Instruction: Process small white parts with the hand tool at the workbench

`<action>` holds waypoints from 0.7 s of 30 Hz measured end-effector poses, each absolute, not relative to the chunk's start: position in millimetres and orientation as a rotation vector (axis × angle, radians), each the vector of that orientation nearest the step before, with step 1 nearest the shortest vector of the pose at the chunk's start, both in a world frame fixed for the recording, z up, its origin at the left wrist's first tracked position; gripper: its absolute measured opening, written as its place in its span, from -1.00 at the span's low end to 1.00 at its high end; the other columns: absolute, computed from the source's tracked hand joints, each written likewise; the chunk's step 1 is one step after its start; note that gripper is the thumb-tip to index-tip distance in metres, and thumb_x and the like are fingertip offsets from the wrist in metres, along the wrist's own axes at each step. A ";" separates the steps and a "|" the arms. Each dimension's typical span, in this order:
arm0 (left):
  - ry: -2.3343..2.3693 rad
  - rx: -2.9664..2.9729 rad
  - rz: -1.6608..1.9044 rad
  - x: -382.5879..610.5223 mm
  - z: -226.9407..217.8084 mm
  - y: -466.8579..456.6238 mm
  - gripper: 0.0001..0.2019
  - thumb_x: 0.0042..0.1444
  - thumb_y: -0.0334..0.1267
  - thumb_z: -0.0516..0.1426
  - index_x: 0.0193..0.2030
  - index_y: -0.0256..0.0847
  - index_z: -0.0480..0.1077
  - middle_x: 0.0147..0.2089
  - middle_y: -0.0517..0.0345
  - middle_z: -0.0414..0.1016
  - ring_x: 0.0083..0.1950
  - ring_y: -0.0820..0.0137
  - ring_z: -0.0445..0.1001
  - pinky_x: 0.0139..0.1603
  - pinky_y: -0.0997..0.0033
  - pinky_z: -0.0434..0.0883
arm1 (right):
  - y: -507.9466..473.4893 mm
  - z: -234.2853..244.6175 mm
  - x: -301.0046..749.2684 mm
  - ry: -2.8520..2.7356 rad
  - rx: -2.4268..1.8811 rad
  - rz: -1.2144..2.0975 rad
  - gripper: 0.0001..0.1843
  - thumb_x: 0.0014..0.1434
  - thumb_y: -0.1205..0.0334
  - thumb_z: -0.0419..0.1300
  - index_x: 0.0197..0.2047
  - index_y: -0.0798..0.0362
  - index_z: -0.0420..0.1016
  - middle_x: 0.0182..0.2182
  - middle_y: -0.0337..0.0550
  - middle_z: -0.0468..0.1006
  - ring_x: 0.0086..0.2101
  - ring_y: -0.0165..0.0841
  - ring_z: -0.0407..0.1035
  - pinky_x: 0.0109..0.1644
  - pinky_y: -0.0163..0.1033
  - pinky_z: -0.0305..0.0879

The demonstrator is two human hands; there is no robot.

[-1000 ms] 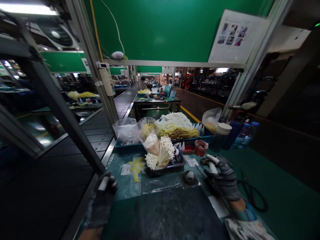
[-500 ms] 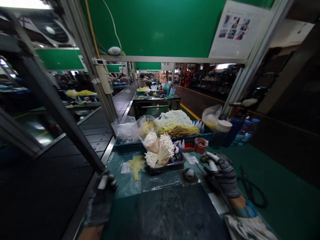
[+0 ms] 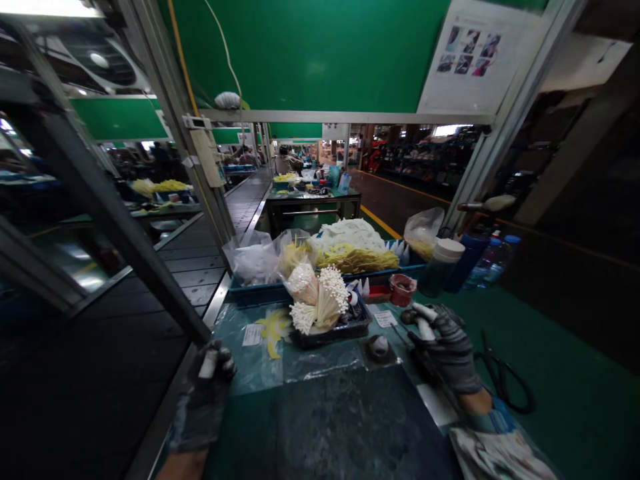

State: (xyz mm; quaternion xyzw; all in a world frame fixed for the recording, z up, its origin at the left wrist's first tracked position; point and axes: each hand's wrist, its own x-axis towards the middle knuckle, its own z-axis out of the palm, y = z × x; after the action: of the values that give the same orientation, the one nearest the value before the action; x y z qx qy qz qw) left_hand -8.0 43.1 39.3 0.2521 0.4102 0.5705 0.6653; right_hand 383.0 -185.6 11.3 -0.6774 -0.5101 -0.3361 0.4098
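Two gloved hands rest on a green workbench (image 3: 560, 400) in a long factory hall, under a green overhead panel (image 3: 310, 53) with a picture sheet (image 3: 467, 60) fixed at its right end. A dark conveyor (image 3: 90, 373) runs along the bench's left edge, and more benches stand in line behind it. At the back of the bench a blue tray (image 3: 260, 293) carries bags and heaps of white and yellow pieces; in front of it a small black tray (image 3: 333, 330) holds bundles of white-tipped sticks (image 3: 317, 300). A dark mat (image 3: 335, 427) covers the near middle of the bench.

At the bench's left edge the left hand (image 3: 203, 400) is curled shut around a small white cylinder (image 3: 207, 365). Right of the black tray the right hand (image 3: 450, 353) is closed around a white-tipped tool (image 3: 423, 320). Scissors (image 3: 503, 380) lie just right of that hand, with open green bench beyond. A small round holder (image 3: 379, 347) sits between the hands, near the mat's far edge.
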 end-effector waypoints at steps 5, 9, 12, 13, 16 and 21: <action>0.936 0.571 1.291 -6.5 44.2 39.7 -0.22 -0.92 0.00 0.66 -0.39 -0.19 0.56 -0.53 0.35 0.46 -0.56 0.56 0.36 -0.59 0.64 0.44 | -185.5 10.3 383.4 -1.301 -1.682 -0.828 -0.68 0.43 0.32 0.14 0.15 0.02 0.60 -0.16 -0.08 0.75 -0.18 -0.20 0.63 0.02 -0.04 0.53; 0.909 0.587 1.311 -7.8 38.1 42.8 -0.24 -0.84 -0.01 0.66 -0.36 -0.20 0.59 -0.50 0.31 0.49 -0.54 0.56 0.38 -0.57 0.63 0.45 | -186.3 8.1 385.3 -1.277 -1.699 -0.791 -0.70 0.44 0.27 0.14 0.14 -0.01 0.62 -0.16 -0.10 0.75 -0.16 -0.18 0.61 0.09 0.03 0.49; 0.869 0.628 1.312 -9.0 34.8 44.0 -0.30 -0.69 -0.01 0.66 -0.30 -0.20 0.62 -0.49 0.29 0.50 -0.54 0.55 0.39 -0.56 0.63 0.45 | -186.9 6.3 387.0 -1.254 -1.719 -0.740 -0.71 0.45 0.19 0.14 0.10 -0.06 0.64 -0.18 -0.12 0.75 -0.17 -0.16 0.59 0.09 0.08 0.47; 0.857 0.640 1.310 -9.3 34.2 43.8 -0.32 -0.62 -0.01 0.66 -0.27 -0.19 0.63 -0.49 0.29 0.50 -0.53 0.55 0.39 -0.55 0.63 0.45 | -187.1 5.6 387.2 -1.246 -1.723 -0.716 -0.71 0.46 0.17 0.13 0.10 -0.06 0.65 -0.18 -0.12 0.75 -0.17 -0.16 0.59 0.08 0.09 0.47; 0.831 0.652 1.310 -9.7 33.3 42.0 -0.33 -0.58 0.02 0.66 -0.27 -0.20 0.63 -0.49 0.29 0.49 -0.52 0.55 0.40 -0.53 0.62 0.45 | -188.1 3.6 387.2 -1.205 -1.733 -0.687 -0.68 0.47 0.11 0.13 0.11 -0.05 0.65 -0.16 -0.08 0.74 -0.14 -0.13 0.59 0.08 0.11 0.48; 0.793 0.662 1.287 -8.6 34.1 39.5 -0.36 -0.52 0.05 0.64 -0.30 -0.23 0.62 -0.50 0.24 0.52 -0.51 0.51 0.42 -0.51 0.57 0.44 | -191.6 4.2 387.9 -1.176 -1.804 -0.646 -0.61 0.45 0.01 0.11 0.10 0.01 0.66 -0.11 0.01 0.74 -0.08 -0.06 0.61 0.13 0.16 0.50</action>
State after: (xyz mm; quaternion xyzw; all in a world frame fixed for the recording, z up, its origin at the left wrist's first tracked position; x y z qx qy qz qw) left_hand -8.6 39.5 34.1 0.2948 0.3531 0.5730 0.6783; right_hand 387.9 -191.6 4.2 -0.7238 -0.4716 -0.2592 0.4319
